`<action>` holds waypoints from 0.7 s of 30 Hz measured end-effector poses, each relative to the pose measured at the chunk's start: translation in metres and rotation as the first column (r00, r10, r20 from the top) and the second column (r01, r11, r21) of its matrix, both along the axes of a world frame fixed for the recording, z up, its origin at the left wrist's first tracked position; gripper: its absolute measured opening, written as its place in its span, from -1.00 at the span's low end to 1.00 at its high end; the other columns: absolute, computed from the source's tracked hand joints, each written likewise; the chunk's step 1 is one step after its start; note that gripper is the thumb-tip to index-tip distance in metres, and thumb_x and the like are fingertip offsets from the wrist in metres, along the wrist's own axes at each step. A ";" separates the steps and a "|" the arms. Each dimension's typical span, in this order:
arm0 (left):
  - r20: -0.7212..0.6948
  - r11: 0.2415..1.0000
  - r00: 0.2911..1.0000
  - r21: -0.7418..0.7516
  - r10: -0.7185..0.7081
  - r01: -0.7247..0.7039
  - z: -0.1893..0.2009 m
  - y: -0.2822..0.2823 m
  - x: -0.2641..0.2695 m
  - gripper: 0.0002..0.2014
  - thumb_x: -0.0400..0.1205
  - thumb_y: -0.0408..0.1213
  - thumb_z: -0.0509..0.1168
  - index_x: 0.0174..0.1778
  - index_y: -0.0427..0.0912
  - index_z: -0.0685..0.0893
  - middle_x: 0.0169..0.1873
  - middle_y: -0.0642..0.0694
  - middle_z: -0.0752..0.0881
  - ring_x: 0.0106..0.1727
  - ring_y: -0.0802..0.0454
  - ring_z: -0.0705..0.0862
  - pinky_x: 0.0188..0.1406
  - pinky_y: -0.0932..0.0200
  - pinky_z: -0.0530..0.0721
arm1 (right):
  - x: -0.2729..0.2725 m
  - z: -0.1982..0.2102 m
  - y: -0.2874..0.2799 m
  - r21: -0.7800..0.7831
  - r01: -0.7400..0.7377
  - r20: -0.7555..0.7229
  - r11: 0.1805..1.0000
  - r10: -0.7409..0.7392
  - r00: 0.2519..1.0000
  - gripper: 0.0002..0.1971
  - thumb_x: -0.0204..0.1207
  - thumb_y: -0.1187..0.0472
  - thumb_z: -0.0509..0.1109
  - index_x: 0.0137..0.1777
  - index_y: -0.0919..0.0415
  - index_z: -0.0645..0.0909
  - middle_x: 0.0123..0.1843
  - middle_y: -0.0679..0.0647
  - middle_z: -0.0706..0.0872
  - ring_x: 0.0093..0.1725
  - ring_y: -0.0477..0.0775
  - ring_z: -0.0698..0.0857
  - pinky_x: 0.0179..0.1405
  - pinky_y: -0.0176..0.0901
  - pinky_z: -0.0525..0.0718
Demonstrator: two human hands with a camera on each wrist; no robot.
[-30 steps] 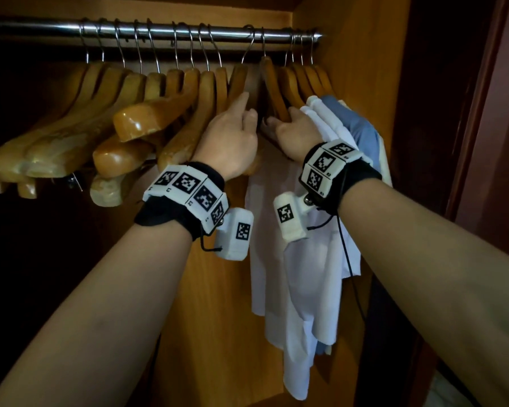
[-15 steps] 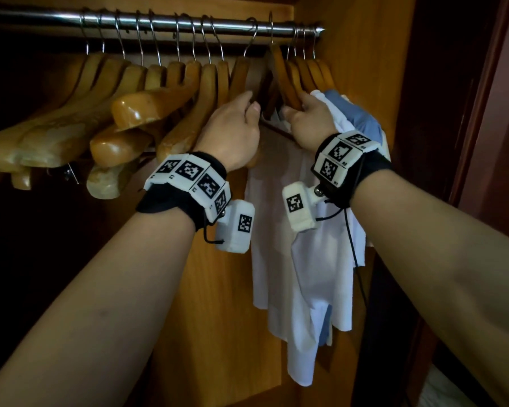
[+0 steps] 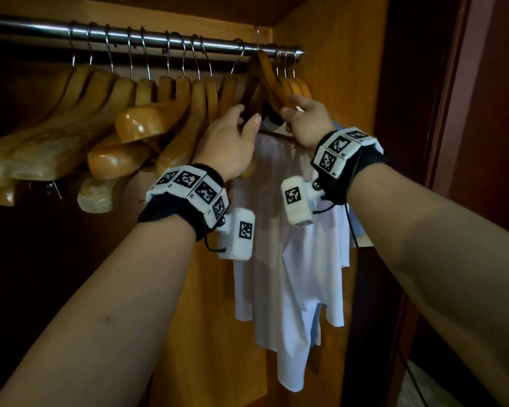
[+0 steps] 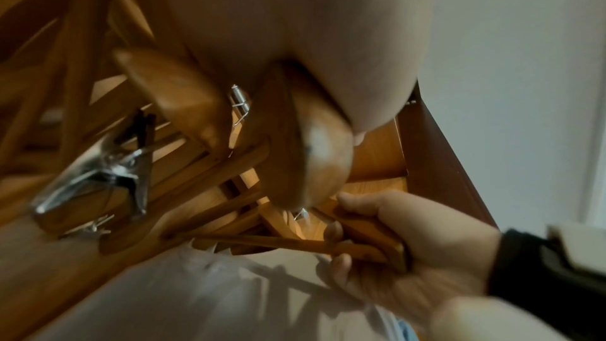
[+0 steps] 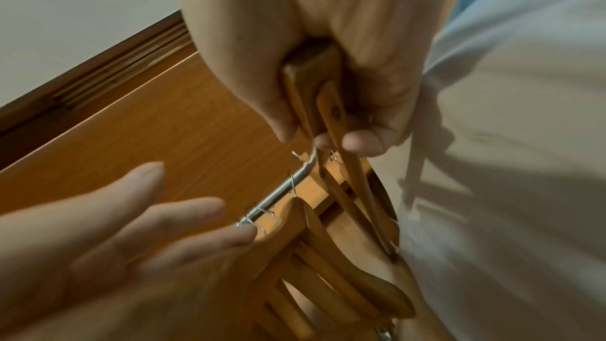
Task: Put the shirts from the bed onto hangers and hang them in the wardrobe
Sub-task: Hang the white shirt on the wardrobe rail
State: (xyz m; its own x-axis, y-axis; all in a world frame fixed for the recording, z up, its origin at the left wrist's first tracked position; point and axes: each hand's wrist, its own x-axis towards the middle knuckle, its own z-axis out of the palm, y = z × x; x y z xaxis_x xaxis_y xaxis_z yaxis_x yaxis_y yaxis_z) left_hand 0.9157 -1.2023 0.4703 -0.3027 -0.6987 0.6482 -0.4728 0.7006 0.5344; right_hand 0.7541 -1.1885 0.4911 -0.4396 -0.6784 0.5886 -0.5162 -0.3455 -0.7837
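**One empty hanger lifting off a crowded rail**

One wooden hanger [image 3: 272, 80] is raised at the right end of the chrome rail [image 3: 159, 39], its wire hook [image 3: 256, 36] standing up above the bar, seemingly unhooked. The right hand [image 3: 306, 121] is clenched around the hanger's near arm; the right wrist view shows fingers and thumb wrapped over the shoulder and the lower bar together. The left hand [image 3: 232, 142] is released, its fingers straight and pressing against the neighbouring empty hangers [image 3: 147, 113], apparently to hold them aside.

Just below and right, a white shirt [image 3: 291, 245] hangs on its own hanger, with a blue garment [image 3: 354, 227] behind it. No bed or loose shirt is clearly in view.

Likely this hanger is being fetched for the next shirt. The risk is snagging: the hook sits close among other hooks, and the hanger's bar lies near the white shirt's collar, so a careless pull could drag that shirt off its shoulders. If the left hand slips, the packed hangers may swing back and tangle.
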 end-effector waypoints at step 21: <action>-0.191 0.889 0.874 0.017 -0.447 0.458 -0.049 0.086 -0.026 -0.21 0.67 0.09 0.23 0.71 0.04 -0.06 0.18 0.06 0.73 0.25 0.27 0.63 0.12 0.53 0.48 | 0.041 -0.143 0.204 -0.160 0.041 0.133 0.986 -0.020 0.991 -0.49 0.60 0.25 0.32 0.55 0.11 0.36 -0.26 0.04 0.57 -0.35 0.00 0.50 -0.39 -0.28 0.52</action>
State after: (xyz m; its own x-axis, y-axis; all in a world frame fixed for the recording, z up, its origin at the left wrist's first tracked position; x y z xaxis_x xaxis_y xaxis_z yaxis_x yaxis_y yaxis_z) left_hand 0.8895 -1.1162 0.4215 -0.4800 -0.5517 0.6821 -0.0056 0.7794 0.6264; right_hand 0.7946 -0.9842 0.3479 -0.5389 -0.5637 0.6259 -0.4256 -0.4591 -0.7798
